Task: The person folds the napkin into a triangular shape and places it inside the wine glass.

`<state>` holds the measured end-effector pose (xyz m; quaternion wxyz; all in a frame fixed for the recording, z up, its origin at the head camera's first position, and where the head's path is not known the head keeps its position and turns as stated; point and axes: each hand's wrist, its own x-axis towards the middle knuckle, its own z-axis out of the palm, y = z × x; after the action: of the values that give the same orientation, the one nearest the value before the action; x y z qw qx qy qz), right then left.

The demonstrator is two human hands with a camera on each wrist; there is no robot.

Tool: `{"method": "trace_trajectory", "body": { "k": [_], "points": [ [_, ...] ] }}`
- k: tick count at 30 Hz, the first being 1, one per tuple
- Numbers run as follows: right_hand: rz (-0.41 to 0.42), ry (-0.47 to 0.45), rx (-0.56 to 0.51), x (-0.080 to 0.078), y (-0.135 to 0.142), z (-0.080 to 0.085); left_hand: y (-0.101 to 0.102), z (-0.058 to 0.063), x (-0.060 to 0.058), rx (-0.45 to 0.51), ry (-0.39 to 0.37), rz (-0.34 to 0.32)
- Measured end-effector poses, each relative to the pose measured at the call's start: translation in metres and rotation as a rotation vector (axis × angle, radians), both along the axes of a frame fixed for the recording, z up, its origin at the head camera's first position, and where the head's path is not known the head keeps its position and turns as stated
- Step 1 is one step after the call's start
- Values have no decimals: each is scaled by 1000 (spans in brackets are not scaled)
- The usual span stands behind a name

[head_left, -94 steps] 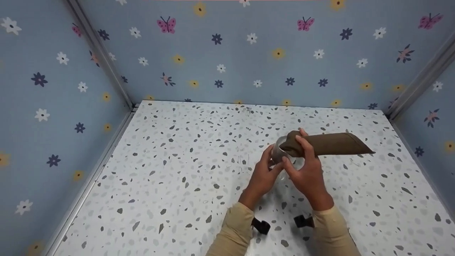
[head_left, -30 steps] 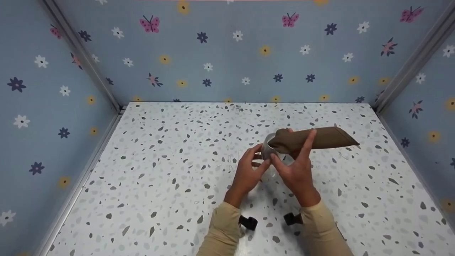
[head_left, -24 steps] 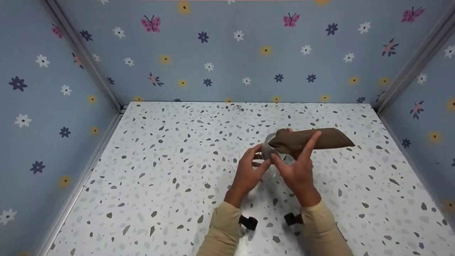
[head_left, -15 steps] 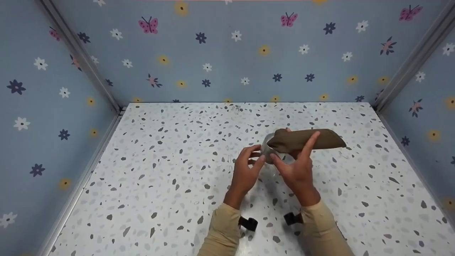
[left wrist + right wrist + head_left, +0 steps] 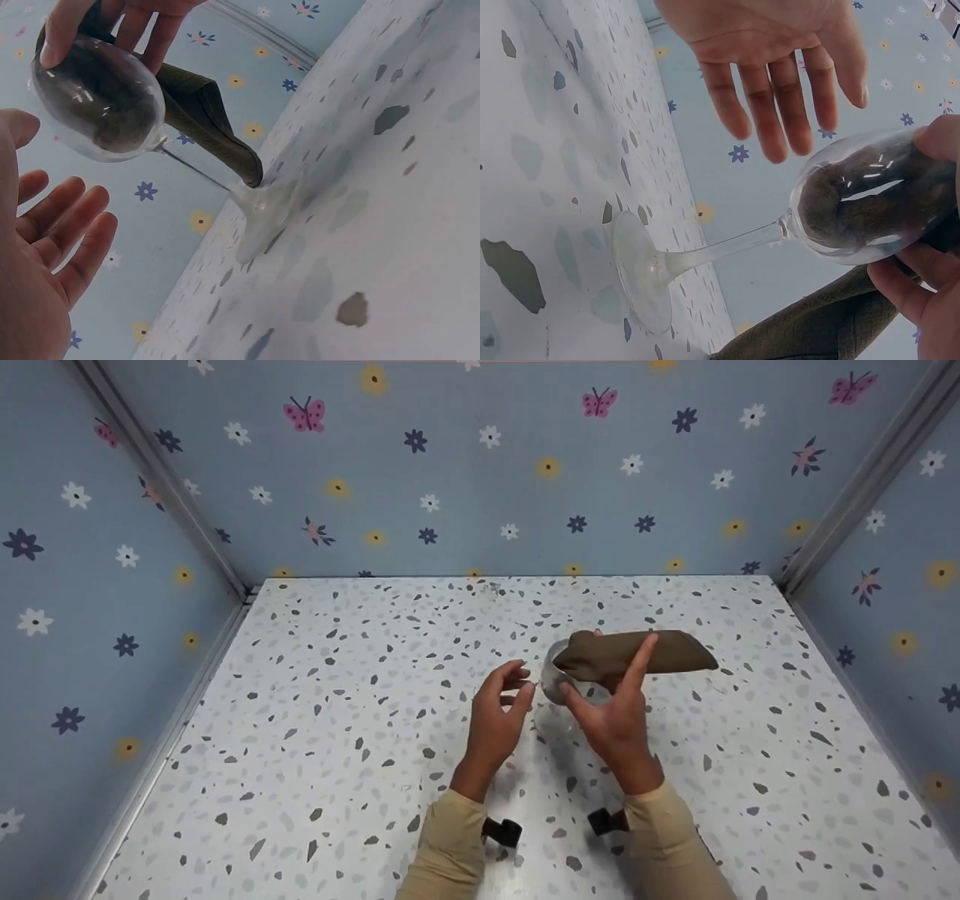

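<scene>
A clear stemmed wine glass [image 5: 553, 690] stands on the speckled table, its foot [image 5: 641, 277] on the surface in the right wrist view. A brown cloth napkin [image 5: 675, 652] is tucked into its bowl, filling it in both wrist views; the rest hangs over the rim to the right. My right hand [image 5: 616, 724] holds the bowl near the rim, thumb on the near side, fingers around the cloth side, index finger lying along the napkin. Just left of the glass, my left hand [image 5: 496, 716] is apart from it, fingers loosely bent and holding nothing.
The white speckled table [image 5: 337, 675] meets a blue flowered back wall [image 5: 480, 472], with similar panels on both sides. A black wrist mount [image 5: 504, 832] sticks out from the left sleeve, another mount [image 5: 606, 821] from the right.
My left hand has let go of the glass and drawn away to the left. My right index finger has straightened along the napkin, whose free end has drooped. The head view has shifted slightly.
</scene>
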<state>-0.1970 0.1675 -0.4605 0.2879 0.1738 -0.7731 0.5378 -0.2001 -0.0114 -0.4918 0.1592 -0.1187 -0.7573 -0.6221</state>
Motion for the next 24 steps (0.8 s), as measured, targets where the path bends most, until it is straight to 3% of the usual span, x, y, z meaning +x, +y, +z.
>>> {"method": "trace_trajectory", "body": {
  "k": [6, 11, 24],
  "points": [
    [-44, -5, 25, 0, 0, -1, 0, 19, 4, 27, 61, 16],
    [-29, -15, 25, -1, 2, 1, 2, 34, 8, -8, 121, 15],
    [-15, 6, 31, -1, 0, 1, 12, 56, 11, -233, 330, 88]
  ]
}}
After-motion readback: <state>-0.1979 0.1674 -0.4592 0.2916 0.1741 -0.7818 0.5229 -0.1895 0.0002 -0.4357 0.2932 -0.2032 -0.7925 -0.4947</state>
